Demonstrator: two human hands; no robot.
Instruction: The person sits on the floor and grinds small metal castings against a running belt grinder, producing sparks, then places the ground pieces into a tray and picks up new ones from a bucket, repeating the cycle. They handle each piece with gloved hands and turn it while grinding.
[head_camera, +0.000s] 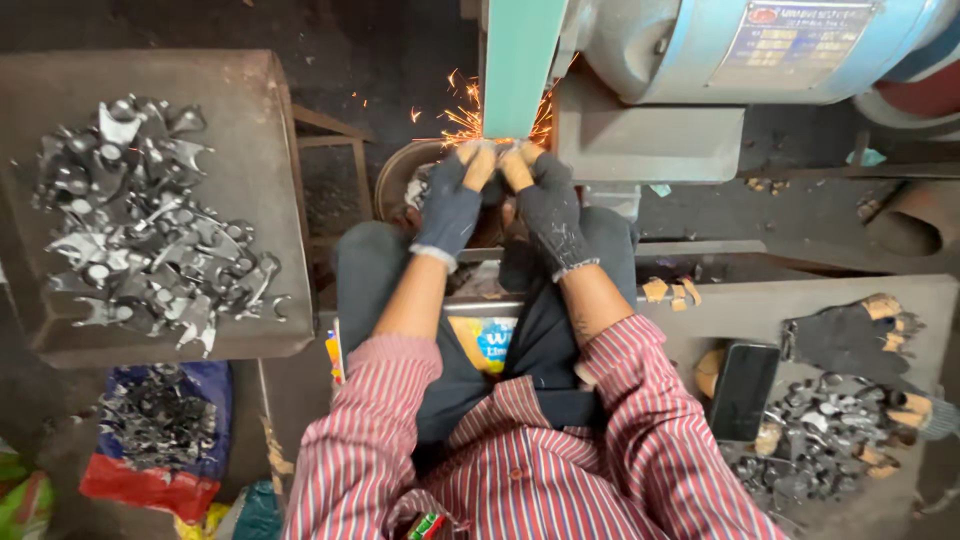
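My left hand (455, 195) and my right hand (540, 200) wear dark knit gloves with tan fingertips. Both press a small metal part (497, 148), mostly hidden by the fingers, against the green sanding belt (520, 60) of a grinding machine. Orange sparks (462, 118) fly to the left of the contact point. My forearms in red striped sleeves reach forward over my knees.
A grey table (250, 200) on the left carries a pile of shiny metal parts (150, 220). On the right bench (700, 330) lie darker metal parts (820, 440), a black phone (745, 390) and spare gloves (850, 335). A blue motor housing (700, 50) sits above. A bag of parts (160, 425) rests below left.
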